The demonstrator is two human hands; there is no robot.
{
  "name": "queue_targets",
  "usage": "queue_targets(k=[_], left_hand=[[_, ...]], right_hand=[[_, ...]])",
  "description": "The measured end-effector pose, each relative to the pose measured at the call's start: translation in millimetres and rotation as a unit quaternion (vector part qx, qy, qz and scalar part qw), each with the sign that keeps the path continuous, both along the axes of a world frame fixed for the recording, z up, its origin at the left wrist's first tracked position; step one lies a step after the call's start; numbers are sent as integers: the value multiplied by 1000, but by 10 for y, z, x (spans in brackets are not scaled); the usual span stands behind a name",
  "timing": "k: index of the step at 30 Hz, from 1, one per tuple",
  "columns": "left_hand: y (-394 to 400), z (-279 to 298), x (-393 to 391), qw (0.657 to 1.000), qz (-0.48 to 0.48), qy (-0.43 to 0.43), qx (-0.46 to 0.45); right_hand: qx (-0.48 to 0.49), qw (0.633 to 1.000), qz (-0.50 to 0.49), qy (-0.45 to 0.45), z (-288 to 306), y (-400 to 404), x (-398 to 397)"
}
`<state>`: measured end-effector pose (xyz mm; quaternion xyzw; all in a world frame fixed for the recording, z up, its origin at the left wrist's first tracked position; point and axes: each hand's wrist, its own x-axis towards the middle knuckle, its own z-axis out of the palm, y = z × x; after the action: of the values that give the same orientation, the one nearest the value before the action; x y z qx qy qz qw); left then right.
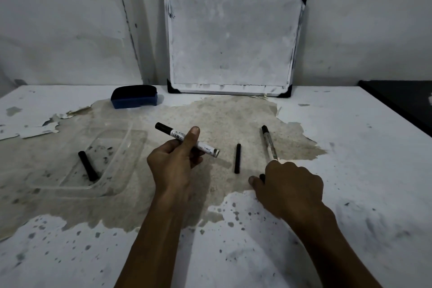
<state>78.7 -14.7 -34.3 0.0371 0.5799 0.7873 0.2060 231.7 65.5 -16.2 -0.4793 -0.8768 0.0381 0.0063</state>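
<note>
Marker (207, 147) in the head view was off the table (350, 147), held slanting in the left hand (174, 161). The thumb lay along its barrel and the fingers curled round it from below in a firm hold. Its black end pointed up and to the left, and its pale end pointed down toward the right hand (292, 184).

That hand was down on the table with its fingers curled under. A small dark piece (262, 176) showed between thumb and fingers, but I could not tell whether it was pinched or only touched. A second marker (268, 142) lay just beyond the knuckles, its near end hidden by them. A loose black cap (237, 158) lay between the two hands, apart from both.

The step looked like fitting a cap or end piece to the held marker. To do it well, the left hand should keep the barrel steady with its pale end clear of the fingers. The right hand should take the piece by its sides, line it up straight with the barrel and push it squarely on.

To the left, a clear tray (121, 147) held another black stick (87, 166). A blue eraser (134, 97) sat near the wall, beside a smeared whiteboard (231, 40) that leaned upright.
</note>
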Motion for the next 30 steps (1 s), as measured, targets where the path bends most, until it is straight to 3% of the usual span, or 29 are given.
queue_targets(k=[6,8,11,16,21,24,30], left_hand=[[-18,-19,-14,999,-2,37,-22],[-30,-65,-39,988,1,125,-88],[-41,-128,-61,939,23,261,-225],[-64,-55,-58,963,8,217,-161],[-65,-52,-71,964,16,222,-145],[-59,-92,-91,947,0,253,-196],[-65,-69,-89,953,21,261,-154]], right_hand=[[-10,1000,-7,3,29,-6,11],[-10,1000,-17,17,41,2,13],[-6,998,-30,54,78,2,4],[27,991,-37,129,79,-25,-34],[31,987,-36,155,37,-2,-51],[24,984,-29,174,29,-1,-47],[-2,977,-5,211,82,-34,-26]])
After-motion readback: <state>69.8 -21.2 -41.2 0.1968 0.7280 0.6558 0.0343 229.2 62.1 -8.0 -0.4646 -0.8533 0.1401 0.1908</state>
